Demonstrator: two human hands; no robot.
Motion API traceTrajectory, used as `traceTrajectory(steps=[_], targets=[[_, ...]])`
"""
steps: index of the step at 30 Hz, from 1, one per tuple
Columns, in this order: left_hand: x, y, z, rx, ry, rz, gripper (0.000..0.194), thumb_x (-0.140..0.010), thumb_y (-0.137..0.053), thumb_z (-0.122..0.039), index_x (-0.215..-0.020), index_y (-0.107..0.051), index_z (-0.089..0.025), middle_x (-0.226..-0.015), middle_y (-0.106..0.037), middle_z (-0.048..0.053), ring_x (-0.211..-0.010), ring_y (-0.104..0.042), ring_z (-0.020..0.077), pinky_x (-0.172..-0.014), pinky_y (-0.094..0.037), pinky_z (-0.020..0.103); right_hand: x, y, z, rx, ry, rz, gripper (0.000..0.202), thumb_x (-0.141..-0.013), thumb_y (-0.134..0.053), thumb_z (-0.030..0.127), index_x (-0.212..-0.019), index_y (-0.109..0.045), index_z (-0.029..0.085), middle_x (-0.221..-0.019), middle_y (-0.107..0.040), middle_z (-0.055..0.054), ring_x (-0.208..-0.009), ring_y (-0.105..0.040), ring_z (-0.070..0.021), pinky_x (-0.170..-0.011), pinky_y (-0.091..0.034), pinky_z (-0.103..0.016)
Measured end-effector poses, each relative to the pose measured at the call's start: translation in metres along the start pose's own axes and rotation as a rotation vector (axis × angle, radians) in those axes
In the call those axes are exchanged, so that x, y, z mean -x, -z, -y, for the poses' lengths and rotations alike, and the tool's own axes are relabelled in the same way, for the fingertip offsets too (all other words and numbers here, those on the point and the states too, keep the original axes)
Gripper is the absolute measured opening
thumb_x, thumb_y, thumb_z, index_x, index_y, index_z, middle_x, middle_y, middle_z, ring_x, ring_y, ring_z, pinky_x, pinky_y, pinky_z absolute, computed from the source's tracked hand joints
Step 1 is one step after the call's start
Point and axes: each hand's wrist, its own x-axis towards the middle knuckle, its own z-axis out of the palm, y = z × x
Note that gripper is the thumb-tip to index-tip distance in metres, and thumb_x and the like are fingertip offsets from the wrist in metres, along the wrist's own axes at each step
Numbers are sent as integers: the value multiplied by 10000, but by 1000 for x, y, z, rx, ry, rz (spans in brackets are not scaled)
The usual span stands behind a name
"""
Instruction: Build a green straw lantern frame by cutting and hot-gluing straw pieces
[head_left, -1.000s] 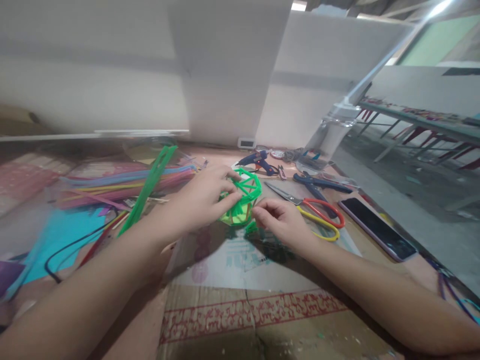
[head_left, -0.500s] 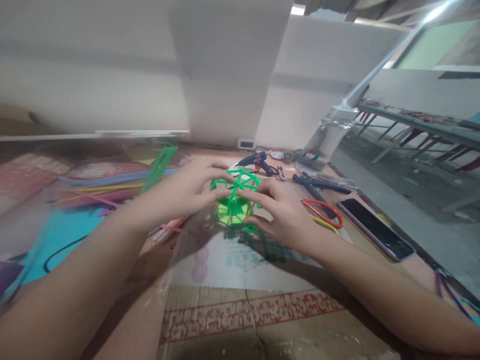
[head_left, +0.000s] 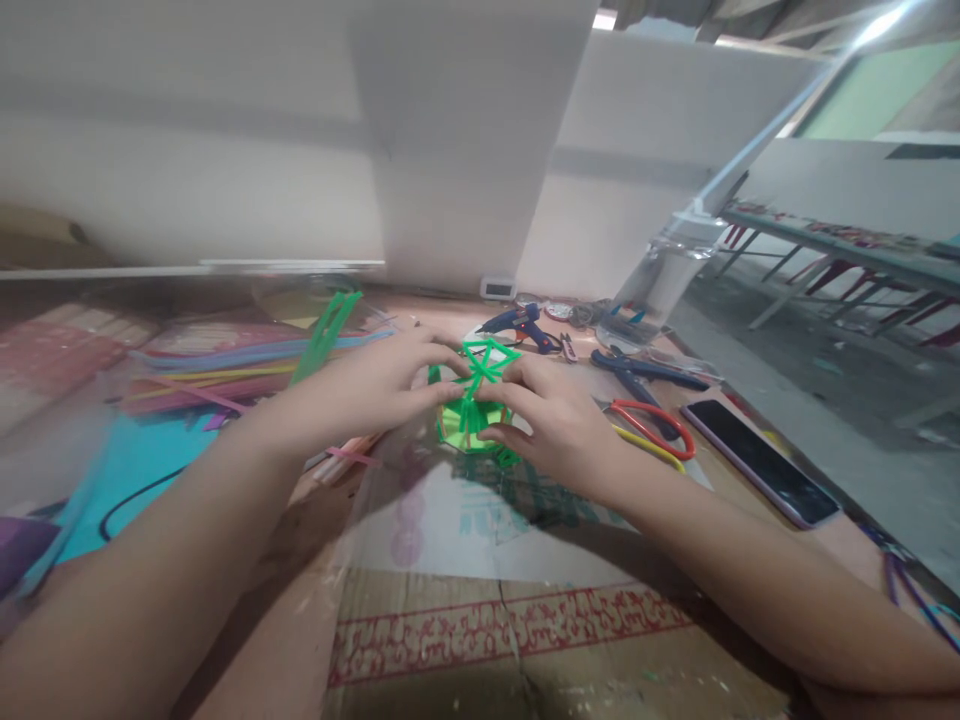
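Compared with a second ago, the right hand point(head_left: 559, 425) has spread and now covers the blades of the red-and-yellow-handled metal scissors point(head_left: 649, 408). Head view: its fingers, apart, touch the right of a bright green, many-sided openwork structure of thin strips point(head_left: 469, 416). The left hand point(head_left: 406, 372), thumb and forefinger parted, touches its left; I cannot tell whether either grips.
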Motion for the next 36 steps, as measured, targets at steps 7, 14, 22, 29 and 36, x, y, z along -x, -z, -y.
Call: traceTrajectory(steps=[7,14,22,29,36], targets=[[-1,3,-5,15,81,-288,348,-967,-516,-459,-1063,-728,-201,-1183,-741,79,-1122,-661,269,-994,-485,393,19,15,-17,-188,-234,-138,323,-990,-648,473,-1164,-626,202,-954,-668,-69,-836,-612,-216,-749,-510,-346],[1,10,-11,-80,183,-394,151,-769,-401,-214,-664,-509,-225,-668,-604,21,-688,-586,216,-672,-428,337,51,-21,-31,-478,-739,-182,216,-934,-605,370,-804,-638,200,-684,-627,0,-624,-580,-162,-597,-448,-281],[3,9,12,49,226,-271,517,-820,-613,-464,-1250,-646,-177,-1329,-663,152,-1232,-628,324,-1043,-496,447,42,-38,-24,-526,-734,99,207,-909,-630,283,-1037,-754,178,-748,-717,-15,-662,-629,-181,-642,-458,-291],[-9,-13,28,262,207,-159,490,-857,-582,-537,-1195,-711,-207,-1230,-762,114,-1003,-760,278,-808,-624,382,41,-51,-42,-512,-759,60,217,-907,-587,214,-879,-800,185,-817,-784,-38,-767,-690,-214,-730,-503,-307],[-17,-27,21,207,125,-367,441,-960,-530,-486,-1214,-721,-181,-1267,-726,146,-1178,-679,305,-1055,-529,506,48,-54,-56,-513,-815,27,237,-904,-578,202,-955,-809,187,-950,-816,-60,-891,-732,-239,-837,-538,-340]])
